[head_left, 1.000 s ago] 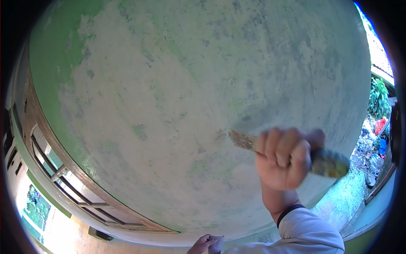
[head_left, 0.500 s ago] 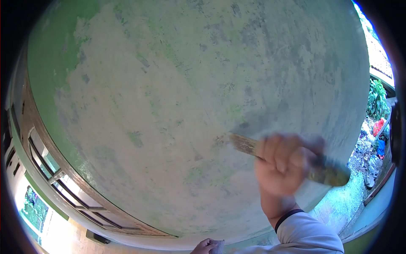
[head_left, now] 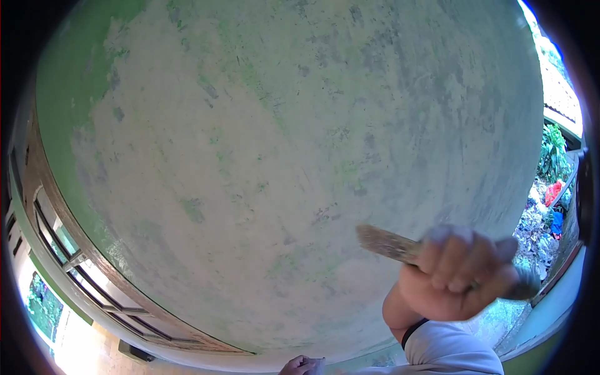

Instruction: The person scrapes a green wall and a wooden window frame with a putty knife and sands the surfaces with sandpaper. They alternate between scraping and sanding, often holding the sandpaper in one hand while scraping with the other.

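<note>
My right hand (head_left: 459, 272) is closed around a worn, wooden-handled tool (head_left: 387, 244), smeared by motion. Its flat brown end points left in front of the wall, while a dark, thicker end sticks out past the little-finger side toward the right. At the bottom edge, my left hand (head_left: 297, 364) shows only in part, its fingers closed on a small pale flat piece (head_left: 319, 365). Behind both hands stretches the wall (head_left: 250, 156), its green paint patchy over whitish and grey areas.
A wooden-framed window (head_left: 100, 281) runs along the wall's lower left. Beyond the wall's right edge are leafy plants (head_left: 552, 153), a red item (head_left: 552, 193) and scattered debris (head_left: 534, 219). A dark box-like object (head_left: 135, 351) sits at lower left.
My right hand has moved down and to the right with the tool, away from the darker patch on the wall. My left hand stays low, and the view has shifted slightly.
</note>
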The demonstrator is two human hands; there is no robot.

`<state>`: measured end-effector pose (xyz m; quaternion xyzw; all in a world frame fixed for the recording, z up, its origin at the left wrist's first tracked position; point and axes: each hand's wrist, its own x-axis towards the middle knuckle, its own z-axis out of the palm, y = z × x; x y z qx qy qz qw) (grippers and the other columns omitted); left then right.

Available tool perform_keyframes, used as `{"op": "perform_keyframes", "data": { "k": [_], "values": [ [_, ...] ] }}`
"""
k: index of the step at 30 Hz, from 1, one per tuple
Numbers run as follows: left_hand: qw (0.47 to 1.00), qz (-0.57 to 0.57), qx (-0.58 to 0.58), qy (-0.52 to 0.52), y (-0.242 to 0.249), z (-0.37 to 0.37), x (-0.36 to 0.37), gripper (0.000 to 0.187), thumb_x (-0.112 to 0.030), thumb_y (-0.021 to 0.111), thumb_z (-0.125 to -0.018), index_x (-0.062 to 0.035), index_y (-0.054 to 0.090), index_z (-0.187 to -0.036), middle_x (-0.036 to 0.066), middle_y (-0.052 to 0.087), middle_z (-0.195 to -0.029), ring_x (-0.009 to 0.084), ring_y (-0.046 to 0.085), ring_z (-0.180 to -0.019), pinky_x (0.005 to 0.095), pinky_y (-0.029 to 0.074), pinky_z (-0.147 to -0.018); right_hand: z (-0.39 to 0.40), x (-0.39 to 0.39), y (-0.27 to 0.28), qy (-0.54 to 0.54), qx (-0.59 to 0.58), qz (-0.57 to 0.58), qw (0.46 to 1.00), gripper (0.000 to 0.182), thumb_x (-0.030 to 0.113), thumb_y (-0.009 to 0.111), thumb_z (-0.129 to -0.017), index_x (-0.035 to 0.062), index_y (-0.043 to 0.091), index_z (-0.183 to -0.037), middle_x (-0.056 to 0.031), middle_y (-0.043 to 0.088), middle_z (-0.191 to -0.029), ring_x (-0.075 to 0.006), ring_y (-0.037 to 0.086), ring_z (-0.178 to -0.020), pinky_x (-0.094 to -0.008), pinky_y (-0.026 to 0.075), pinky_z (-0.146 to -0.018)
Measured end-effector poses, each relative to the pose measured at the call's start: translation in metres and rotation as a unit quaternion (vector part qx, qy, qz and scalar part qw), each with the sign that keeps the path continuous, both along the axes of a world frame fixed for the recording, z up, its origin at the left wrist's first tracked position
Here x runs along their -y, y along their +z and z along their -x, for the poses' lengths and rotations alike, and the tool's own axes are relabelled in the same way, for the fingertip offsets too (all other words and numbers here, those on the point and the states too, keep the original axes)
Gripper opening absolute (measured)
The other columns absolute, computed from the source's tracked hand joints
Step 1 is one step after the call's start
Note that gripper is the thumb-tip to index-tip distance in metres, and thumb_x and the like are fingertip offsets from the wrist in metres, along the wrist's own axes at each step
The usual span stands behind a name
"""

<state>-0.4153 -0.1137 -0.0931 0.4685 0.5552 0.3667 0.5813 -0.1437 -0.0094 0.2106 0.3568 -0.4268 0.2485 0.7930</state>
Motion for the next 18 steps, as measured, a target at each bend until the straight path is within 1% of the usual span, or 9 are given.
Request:
{"op": "perform_keyframes", "data": {
  "k": [1,4,6,8,10,12,13,16,18],
  "values": [
    [0.999,-0.007,0.016,0.03,-0.015,0.002,0.001,0.015,-0.021,0.057,-0.086,-0.0082,0.055,-0.092,-0.002,0.052,-0.08,0.0098,0.048,-0.074,0.0261,0.041,-0.067,-0.004,-0.002,0.001,-0.117,0.014,-0.013,0.993,0.018,0.024,0.037,-0.096,0.0143,0.033,-0.082,0.0009,0.035,-0.056,-0.0093,0.029,-0.044,-0.0253,0.025,-0.042],
    [0.998,-0.009,0.009,0.063,-0.041,0.008,0.004,0.014,-0.021,0.056,-0.086,-0.0089,0.056,-0.091,-0.002,0.051,-0.079,0.0101,0.047,-0.072,0.0257,0.04,-0.065,0.023,-0.028,0.003,-0.034,0.063,0.114,0.991,0.024,0.022,0.049,-0.092,0.0142,0.032,-0.078,-0.0004,0.035,-0.054,-0.0115,0.032,-0.044,-0.0279,0.025,-0.038],
    [0.998,-0.011,-0.01,0.067,-0.068,0.018,-0.004,0.013,-0.021,0.057,-0.086,-0.0092,0.056,-0.091,-0.002,0.051,-0.078,0.0103,0.046,-0.071,0.0256,0.04,-0.064,0.022,-0.026,0.006,-0.038,0.066,0.095,0.993,0.023,0.021,0.048,-0.092,0.0132,0.032,-0.079,-0.0013,0.036,-0.054,-0.0113,0.032,-0.041,-0.026,0.023,-0.033],
    [0.993,-0.049,-0.093,-0.06,-0.1,0.037,-0.014,0.013,-0.019,0.058,-0.085,-0.0084,0.056,-0.092,-0.002,0.051,-0.078,0.0108,0.046,-0.072,0.0253,0.041,-0.064,0.015,-0.01,0.003,-0.096,0.036,0.076,0.992,0.022,0.021,0.048,-0.092,0.0137,0.032,-0.079,-0.0009,0.036,-0.053,-0.0105,0.032,-0.041,-0.0266,0.023,-0.034],
    [0.993,-0.055,-0.087,-0.052,-0.099,0.037,-0.013,0.013,-0.019,0.058,-0.085,-0.0083,0.056,-0.092,-0.002,0.051,-0.078,0.0108,0.047,-0.072,0.0254,0.041,-0.064,0.01,-0.004,0.005,-0.098,-0.051,-0.03,0.993,0.022,0.022,0.047,-0.092,0.0133,0.033,-0.078,-0.0007,0.035,-0.053,-0.0085,0.031,-0.041,-0.0262,0.023,-0.034],
    [0.995,-0.054,-0.079,-0.039,-0.097,0.035,-0.012,0.013,-0.018,0.058,-0.085,-0.0082,0.056,-0.092,-0.002,0.051,-0.078,0.0109,0.047,-0.072,0.0254,0.041,-0.064,0.017,-0.012,-0.002,-0.099,0.06,0.136,0.984,0.03,0.029,0.041,-0.095,0.0118,0.033,-0.071,0.0014,0.036,-0.054,-0.0085,0.033,-0.044,-0.0228,0.025,-0.041],
    [0.995,-0.051,-0.078,-0.035,-0.094,0.034,-0.012,0.013,-0.018,0.058,-0.085,-0.0081,0.056,-0.092,-0.002,0.051,-0.078,0.0109,0.047,-0.072,0.0254,0.041,-0.064,0.019,-0.013,-0.002,-0.099,0.059,0.139,0.984,0.03,0.029,0.041,-0.095,0.0118,0.033,-0.071,0.0014,0.036,-0.054,-0.0085,0.033,-0.044,-0.0228,0.025,-0.041],
    [0.996,-0.051,-0.071,-0.023,-0.081,0.028,-0.01,0.013,-0.018,0.058,-0.084,-0.0078,0.055,-0.092,-0.002,0.051,-0.078,0.011,0.047,-0.072,0.0255,0.041,-0.064,0.019,-0.013,0.006,-0.06,0.053,0.108,0.991,0.029,0.028,0.042,-0.095,0.0116,0.033,-0.072,0.0013,0.035,-0.054,-0.0093,0.031,-0.044,-0.0232,0.026,-0.042],
    [0.996,-0.055,-0.064,-0.013,-0.071,0.023,-0.008,0.013,-0.017,0.058,-0.084,-0.0076,0.055,-0.092,-0.002,0.051,-0.078,0.0111,0.047,-0.072,0.0255,0.041,-0.064,0.002,0.002,0.001,-0.073,-0.003,-0.008,0.997,0.022,0.026,0.042,-0.095,0.0132,0.033,-0.079,0.0014,0.033,-0.055,-0.0098,0.028,-0.044,-0.0237,0.026,-0.044]
  ]
}}
